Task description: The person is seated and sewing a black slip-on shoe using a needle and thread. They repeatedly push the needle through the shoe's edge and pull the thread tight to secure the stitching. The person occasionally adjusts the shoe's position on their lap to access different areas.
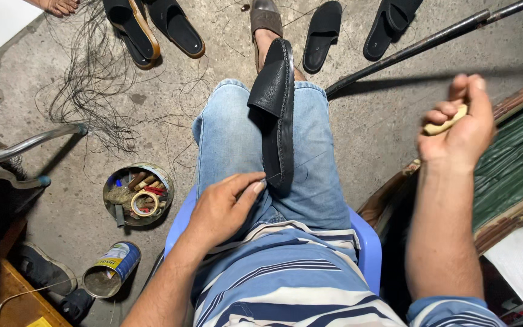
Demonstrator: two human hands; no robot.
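Black slipper (276, 109) stands on edge along the lap, its heel end touching the left hand (222, 209), whose fingertips (255, 184) pinch a thread there. Well apart, the right hand (458, 130) is raised, fist closed around a small pale handle (446, 124).

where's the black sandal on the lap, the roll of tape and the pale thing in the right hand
black sandal (276, 115), head view, on its sole edge just below the strap
roll of tape (144, 203), head view, on the ring's rim, inside the round tin
pale tool (446, 125), head view, on the end sticking out of the right hand's fingers
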